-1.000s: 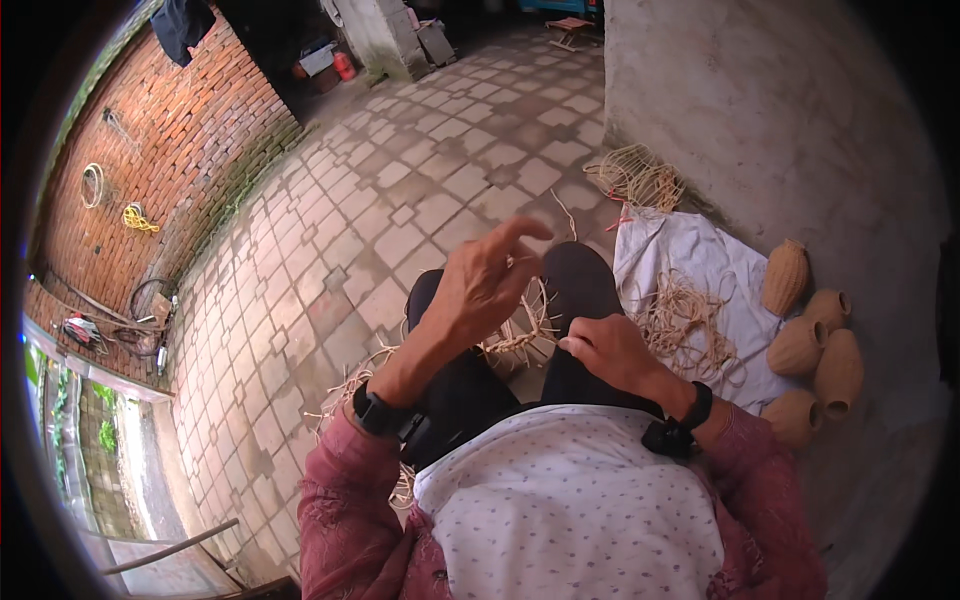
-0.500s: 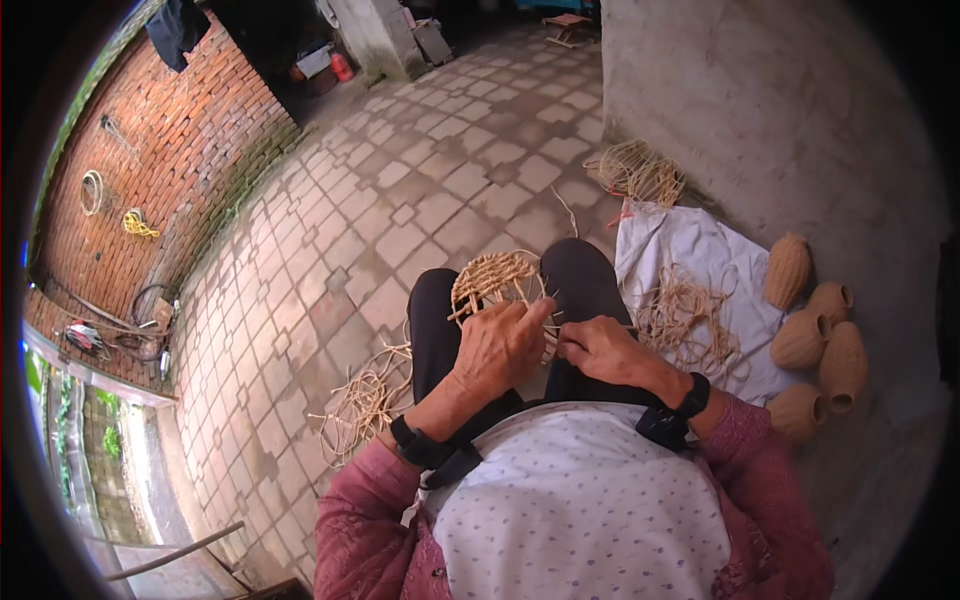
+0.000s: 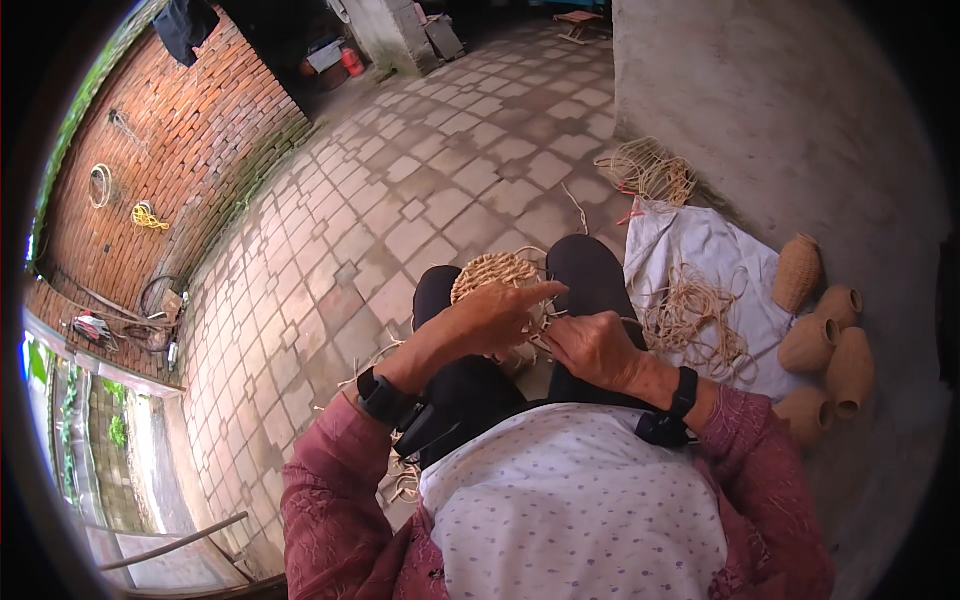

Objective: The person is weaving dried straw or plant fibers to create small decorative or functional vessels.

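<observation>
A partly woven, tan piece of twisted cord (image 3: pixel 497 272) rests between my knees, with loose strands around it. My left hand (image 3: pixel 495 318) lies over its near side, index finger stretched to the right and the other fingers curled down at the weave, partly hidden. Close beside it, my right hand (image 3: pixel 598 350) is closed, with thumb and forefinger pinching a thin cord strand (image 3: pixel 545 325) at the weave's right edge. My hands cover much of the lower part of the piece.
On my right, a tangle of loose cord (image 3: pixel 695 320) lies on a white cloth (image 3: pixel 665 235). Several small vase-shaped woven baskets (image 3: pixel 797 275) lie beyond it near the wall. Another cord bundle (image 3: pixel 650 170) sits farther off. Paving stones (image 3: pixel 330 250) cover the floor.
My left hand has turned, its index finger now stretched right and its forearm swung outward to the left. My right hand has stayed close to the weave. The view has shifted slightly.
</observation>
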The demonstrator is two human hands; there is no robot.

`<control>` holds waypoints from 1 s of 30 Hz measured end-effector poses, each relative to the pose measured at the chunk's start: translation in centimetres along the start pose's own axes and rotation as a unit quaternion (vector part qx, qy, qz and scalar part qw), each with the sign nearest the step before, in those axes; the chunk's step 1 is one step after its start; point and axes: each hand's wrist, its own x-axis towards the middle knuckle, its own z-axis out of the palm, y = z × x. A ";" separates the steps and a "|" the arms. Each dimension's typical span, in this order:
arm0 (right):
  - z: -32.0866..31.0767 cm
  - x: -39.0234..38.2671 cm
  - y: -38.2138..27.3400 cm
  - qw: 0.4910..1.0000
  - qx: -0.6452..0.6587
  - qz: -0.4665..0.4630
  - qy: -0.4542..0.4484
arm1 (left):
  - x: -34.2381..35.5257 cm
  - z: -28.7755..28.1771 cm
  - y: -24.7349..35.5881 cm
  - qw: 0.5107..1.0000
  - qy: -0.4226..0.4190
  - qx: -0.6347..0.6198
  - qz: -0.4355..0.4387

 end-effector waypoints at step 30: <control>-3.2 7.6 -1.5 0.838 0.496 0.229 0.000 | -5.2 -2.2 2.3 0.775 0.257 -0.575 0.049</control>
